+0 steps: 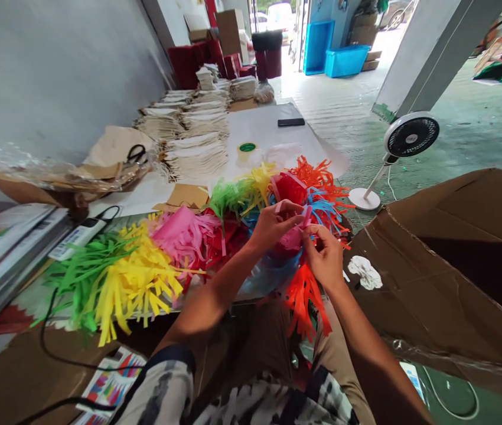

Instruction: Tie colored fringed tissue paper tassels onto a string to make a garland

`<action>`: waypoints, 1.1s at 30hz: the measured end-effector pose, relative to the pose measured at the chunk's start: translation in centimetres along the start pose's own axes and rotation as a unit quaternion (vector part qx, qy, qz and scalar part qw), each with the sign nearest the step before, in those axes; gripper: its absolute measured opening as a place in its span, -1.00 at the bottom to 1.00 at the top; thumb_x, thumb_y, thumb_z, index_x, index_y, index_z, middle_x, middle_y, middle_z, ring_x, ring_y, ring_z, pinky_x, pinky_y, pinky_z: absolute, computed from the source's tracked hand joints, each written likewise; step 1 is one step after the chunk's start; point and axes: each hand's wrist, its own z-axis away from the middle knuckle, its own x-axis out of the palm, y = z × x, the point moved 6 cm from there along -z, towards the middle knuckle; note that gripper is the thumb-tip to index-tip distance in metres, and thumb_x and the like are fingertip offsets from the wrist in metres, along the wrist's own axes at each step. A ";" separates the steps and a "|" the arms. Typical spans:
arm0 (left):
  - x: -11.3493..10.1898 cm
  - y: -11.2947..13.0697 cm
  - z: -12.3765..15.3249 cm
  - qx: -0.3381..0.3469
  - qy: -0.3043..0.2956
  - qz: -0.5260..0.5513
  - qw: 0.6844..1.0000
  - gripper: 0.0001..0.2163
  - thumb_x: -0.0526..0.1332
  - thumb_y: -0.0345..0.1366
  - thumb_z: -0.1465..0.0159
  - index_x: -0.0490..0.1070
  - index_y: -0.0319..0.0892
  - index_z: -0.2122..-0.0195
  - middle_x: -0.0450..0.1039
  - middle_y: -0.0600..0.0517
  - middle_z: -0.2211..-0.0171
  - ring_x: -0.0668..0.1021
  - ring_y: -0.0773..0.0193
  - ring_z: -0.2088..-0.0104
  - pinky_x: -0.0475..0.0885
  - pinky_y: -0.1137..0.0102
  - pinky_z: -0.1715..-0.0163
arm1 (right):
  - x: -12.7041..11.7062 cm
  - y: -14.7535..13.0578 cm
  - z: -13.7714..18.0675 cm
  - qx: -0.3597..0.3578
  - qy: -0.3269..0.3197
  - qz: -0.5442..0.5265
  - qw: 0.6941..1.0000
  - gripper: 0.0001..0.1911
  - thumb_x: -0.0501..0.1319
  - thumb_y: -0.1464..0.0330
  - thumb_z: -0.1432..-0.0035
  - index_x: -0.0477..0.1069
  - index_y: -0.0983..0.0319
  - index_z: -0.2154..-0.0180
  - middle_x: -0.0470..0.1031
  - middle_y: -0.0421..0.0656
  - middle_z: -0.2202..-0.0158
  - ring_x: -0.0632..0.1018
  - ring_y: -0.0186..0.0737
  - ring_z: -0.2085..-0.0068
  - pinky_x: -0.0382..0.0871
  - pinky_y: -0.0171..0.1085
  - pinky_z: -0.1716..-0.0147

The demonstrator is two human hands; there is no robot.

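Observation:
Close together over the right end of the pile, my left hand (277, 223) and my right hand (324, 255) pinch a pink paper strip (306, 217). More pink paper (292, 239) shows between and below the fingers. Around them lie fringed tassels: orange (315, 174) and blue (324, 206) behind, and red-orange (305, 301) hanging toward my lap. Farther left are a light green tassel (228, 196), a pink one (186, 233), a yellow one (138, 274) and a darker green one (87, 265). Clear plastic (273, 274) sits under my wrists.
Stacks of cream sheets (195, 150), a tape roll (246, 150), a black phone (290, 123) and scissors (136, 154) are on the table. A white fan (411, 139) stands to the right, behind a large cardboard box (446, 283) with crumpled white tissue (365, 273).

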 end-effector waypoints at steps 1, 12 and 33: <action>-0.1 0.4 0.3 0.018 0.020 -0.040 0.999 -0.74 0.47 -0.07 -0.20 0.65 -0.15 0.26 0.57 0.04 0.37 0.49 0.31 0.38 0.35 0.39 0.34 | 0.0 -0.3 0.0 -0.023 0.005 0.033 0.999 -0.72 0.14 0.12 -0.44 0.48 0.15 0.20 0.58 -0.12 0.19 0.49 -0.20 0.31 0.34 -0.22 0.30; -0.6 -0.8 2.1 -0.004 0.103 -0.053 0.993 -0.74 0.48 -0.05 -0.19 0.67 -0.15 0.30 0.67 0.01 0.35 0.60 0.27 0.37 0.44 0.38 0.32 | 1.6 -0.9 0.4 -0.070 -0.007 0.130 0.989 -0.80 0.08 0.32 -0.45 0.47 0.17 0.16 0.60 -0.06 0.10 0.59 -0.10 0.14 0.40 -0.16 0.18; -1.3 -2.4 2.9 -0.054 0.121 0.087 0.987 -0.67 0.59 -0.08 -0.01 0.60 -0.20 0.39 0.63 0.03 0.41 0.64 0.27 0.38 0.55 0.38 0.29 | 2.1 -0.9 0.4 -0.054 -0.011 0.076 0.996 -0.87 0.16 0.32 -0.39 0.48 0.16 0.19 0.61 -0.09 0.13 0.60 -0.12 0.15 0.41 -0.17 0.18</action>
